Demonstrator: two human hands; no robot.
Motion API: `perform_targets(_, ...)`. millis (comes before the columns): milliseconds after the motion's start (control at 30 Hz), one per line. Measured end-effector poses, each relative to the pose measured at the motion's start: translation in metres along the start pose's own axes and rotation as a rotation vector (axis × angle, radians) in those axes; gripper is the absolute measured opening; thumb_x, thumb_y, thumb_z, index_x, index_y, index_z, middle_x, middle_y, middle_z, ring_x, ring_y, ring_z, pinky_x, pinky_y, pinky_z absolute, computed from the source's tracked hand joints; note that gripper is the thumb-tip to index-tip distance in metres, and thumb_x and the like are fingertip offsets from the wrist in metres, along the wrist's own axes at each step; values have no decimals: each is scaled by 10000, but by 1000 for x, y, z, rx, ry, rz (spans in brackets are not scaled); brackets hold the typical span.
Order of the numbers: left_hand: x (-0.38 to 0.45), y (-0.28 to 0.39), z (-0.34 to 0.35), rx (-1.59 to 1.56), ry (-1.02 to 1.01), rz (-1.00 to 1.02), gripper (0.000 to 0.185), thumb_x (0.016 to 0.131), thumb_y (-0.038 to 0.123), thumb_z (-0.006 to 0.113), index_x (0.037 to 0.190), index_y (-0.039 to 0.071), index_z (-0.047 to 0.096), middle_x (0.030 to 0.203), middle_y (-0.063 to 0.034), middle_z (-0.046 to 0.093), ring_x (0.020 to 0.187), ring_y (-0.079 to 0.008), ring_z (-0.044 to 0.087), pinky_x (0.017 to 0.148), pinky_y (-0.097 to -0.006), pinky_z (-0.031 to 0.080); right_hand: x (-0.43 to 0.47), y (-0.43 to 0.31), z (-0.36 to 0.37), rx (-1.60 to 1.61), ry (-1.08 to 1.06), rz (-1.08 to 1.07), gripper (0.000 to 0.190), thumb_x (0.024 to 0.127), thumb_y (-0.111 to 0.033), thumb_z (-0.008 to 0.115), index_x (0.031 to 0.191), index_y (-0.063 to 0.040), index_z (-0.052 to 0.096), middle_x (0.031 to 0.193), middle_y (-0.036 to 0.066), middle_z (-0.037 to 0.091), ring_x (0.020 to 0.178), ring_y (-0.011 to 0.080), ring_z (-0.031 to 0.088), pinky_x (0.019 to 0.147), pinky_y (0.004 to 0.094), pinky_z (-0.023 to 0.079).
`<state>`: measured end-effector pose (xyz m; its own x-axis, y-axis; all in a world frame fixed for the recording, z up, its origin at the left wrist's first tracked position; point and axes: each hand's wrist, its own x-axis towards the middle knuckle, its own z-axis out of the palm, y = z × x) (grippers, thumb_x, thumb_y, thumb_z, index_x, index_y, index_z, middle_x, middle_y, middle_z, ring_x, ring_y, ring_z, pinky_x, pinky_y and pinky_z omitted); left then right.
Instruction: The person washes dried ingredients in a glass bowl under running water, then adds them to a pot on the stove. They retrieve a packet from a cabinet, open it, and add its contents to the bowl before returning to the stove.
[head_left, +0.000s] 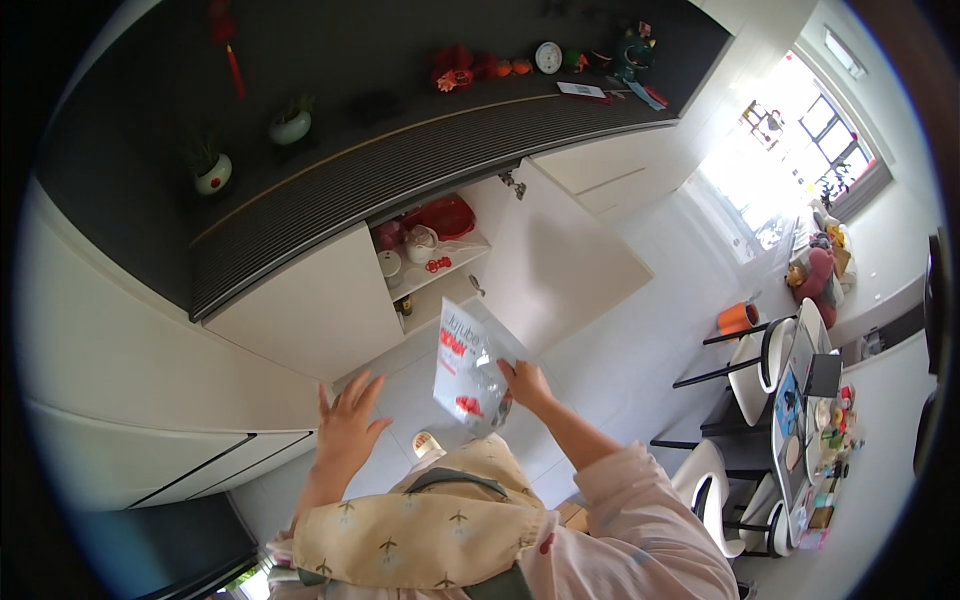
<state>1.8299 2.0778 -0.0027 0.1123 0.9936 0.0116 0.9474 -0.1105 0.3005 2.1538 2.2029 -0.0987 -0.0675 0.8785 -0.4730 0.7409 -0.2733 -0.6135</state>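
Note:
My right hand (526, 384) grips the side edge of a translucent plastic pouch (472, 367) that has red and dark printing on it. The pouch hangs upright above the tiled floor, in front of a low cabinet. My left hand (349, 420) is raised with its fingers spread, holding nothing, to the left of the pouch. Beyond the pouch, the cabinet door (562, 262) stands wide open. Inside, the upper shelf holds a red plastic basin (450, 217), a white teapot (421, 244), a white lidded jar (390, 267) and a red cut-out ornament (439, 265).
The dark countertop (360, 172) carries potted plants, a round dial gauge (548, 57) and red ornaments. At the right are white chairs (746, 367) around a cluttered table (787, 450), with an orange bin (738, 319) near them. A slippered foot (426, 443) shows below my hands.

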Motion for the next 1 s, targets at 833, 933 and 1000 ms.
perform_targets(833,-176,41,99,-181,-409,-1028,569,834,397,785,1298,110,625,1435,-138,515,1292,-315,547,1148,-734,158,520,-46,30,43,608,-579,599,950,-364,674,1405,-9,512,1107,202,711,789,266,727,670,375,575)
perform_targets(933,-157,40,99,-189,-371,-975,550,840,389,780,1301,133,625,1431,-120,526,1293,-312,550,1139,-743,164,465,68,43,77,31,-286,458,980,-310,652,1353,-61,564,1054,77,701,842,145,682,659,332,570)
perform_targets(1000,-162,73,97,-194,-342,-1046,538,850,382,772,1310,148,622,1432,-110,534,1295,-310,550,1143,-737,170,349,132,53,669,-271,198,288,944,-242,706,1171,-88,618,984,56,647,803,194,646,763,366,602)
